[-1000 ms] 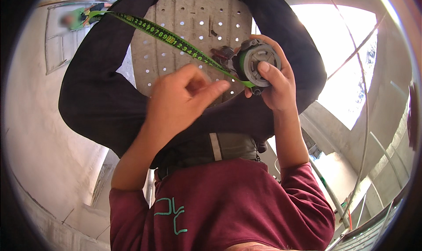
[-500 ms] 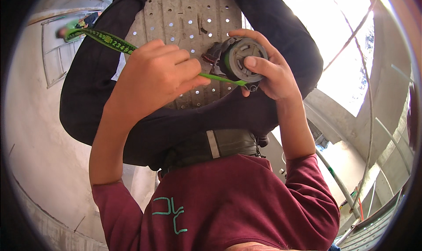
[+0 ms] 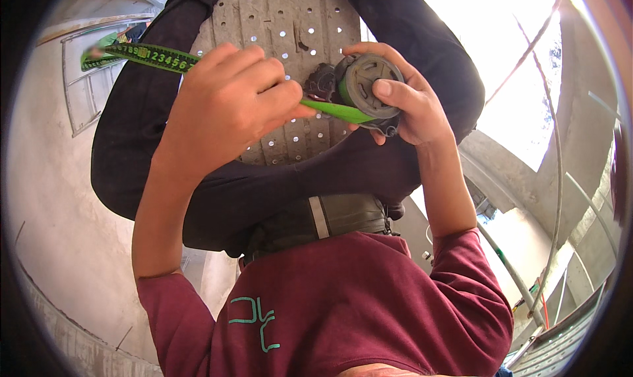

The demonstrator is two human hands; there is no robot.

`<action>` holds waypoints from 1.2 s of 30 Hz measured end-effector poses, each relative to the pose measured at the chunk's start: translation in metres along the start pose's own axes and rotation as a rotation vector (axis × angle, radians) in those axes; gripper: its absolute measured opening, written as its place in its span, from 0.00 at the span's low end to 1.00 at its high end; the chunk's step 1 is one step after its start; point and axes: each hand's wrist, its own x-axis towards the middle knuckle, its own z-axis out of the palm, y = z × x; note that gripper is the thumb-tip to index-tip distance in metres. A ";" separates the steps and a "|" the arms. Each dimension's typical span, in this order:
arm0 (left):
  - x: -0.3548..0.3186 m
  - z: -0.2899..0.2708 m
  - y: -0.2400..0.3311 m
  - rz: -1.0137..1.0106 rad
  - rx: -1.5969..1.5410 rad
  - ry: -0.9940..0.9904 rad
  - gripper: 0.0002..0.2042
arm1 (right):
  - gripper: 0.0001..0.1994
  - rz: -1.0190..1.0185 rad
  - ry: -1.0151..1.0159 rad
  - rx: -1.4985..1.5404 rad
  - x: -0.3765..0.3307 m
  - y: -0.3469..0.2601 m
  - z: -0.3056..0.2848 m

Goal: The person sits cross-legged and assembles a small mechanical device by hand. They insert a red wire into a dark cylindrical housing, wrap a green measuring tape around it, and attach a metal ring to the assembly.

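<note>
A tape measure with a round dark-grey case (image 3: 369,87) is held between thumb and fingers by my right hand (image 3: 417,106). Its green blade (image 3: 337,111) runs out from the case to my left hand (image 3: 231,110), which is closed on it with the fingertips pinched toward the case. Beyond that hand, more of the numbered blade (image 3: 155,56) sticks out to the left and folds into a loop at its far end. Next to the case hangs a dark, crumpled piece (image 3: 320,81), perhaps a strap; I cannot make out its kind.
Beneath my bent, dark-trousered legs lies a perforated metal plank (image 3: 264,21). A bright opening (image 3: 488,67) is at the right, with a hanging cable (image 3: 552,153) and slanting poles (image 3: 504,268) around it. A metal frame (image 3: 92,80) stands by the left wall.
The case has tilted slightly, and the green blade beside it now shows a broader face. The looped blade end has shifted left and a little down. Both hands keep their hold.
</note>
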 end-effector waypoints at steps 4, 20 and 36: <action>0.001 -0.004 0.002 0.021 0.094 0.033 0.15 | 0.31 -0.018 0.001 0.019 0.003 -0.001 0.000; -0.004 -0.006 -0.005 -0.026 0.012 -0.073 0.15 | 0.36 -0.092 0.011 -0.080 0.006 0.003 0.009; -0.012 0.020 -0.005 -0.084 -0.131 -0.078 0.16 | 0.28 -0.114 0.056 -0.234 0.006 0.004 0.000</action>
